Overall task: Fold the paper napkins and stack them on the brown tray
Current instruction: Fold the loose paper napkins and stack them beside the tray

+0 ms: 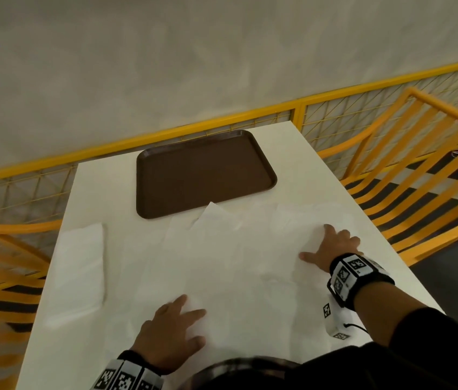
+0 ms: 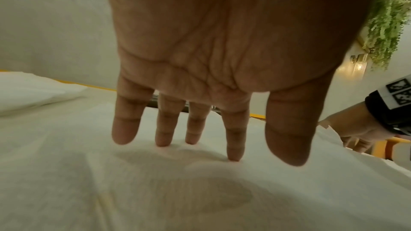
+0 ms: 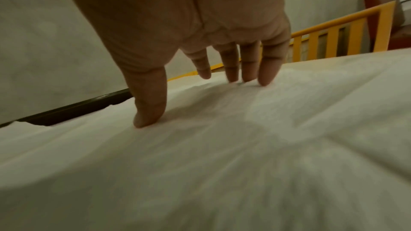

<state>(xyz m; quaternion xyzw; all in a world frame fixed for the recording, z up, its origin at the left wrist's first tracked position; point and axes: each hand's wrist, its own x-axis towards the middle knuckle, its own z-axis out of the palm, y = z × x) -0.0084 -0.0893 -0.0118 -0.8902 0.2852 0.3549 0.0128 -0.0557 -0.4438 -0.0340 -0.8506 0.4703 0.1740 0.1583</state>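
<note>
A large white paper napkin (image 1: 236, 263) lies spread out over the middle of the white table (image 1: 320, 170), reaching to the brown tray (image 1: 202, 175) at the far side. The tray holds nothing. My left hand (image 1: 171, 330) rests flat on the napkin's near part, fingers straight and spread (image 2: 232, 147). My right hand (image 1: 331, 246) presses the napkin's right part with fingertips (image 3: 266, 76) and thumb down on the paper (image 3: 200, 147). A stack of folded white napkins (image 1: 78, 271) lies at the table's left edge, also in the left wrist view (image 2: 26, 90).
Yellow slatted chairs (image 1: 419, 175) stand to the right and left of the table. A yellow mesh railing (image 1: 278, 111) runs behind it along a grey wall. A small white tagged device (image 1: 334, 322) hangs by my right wrist.
</note>
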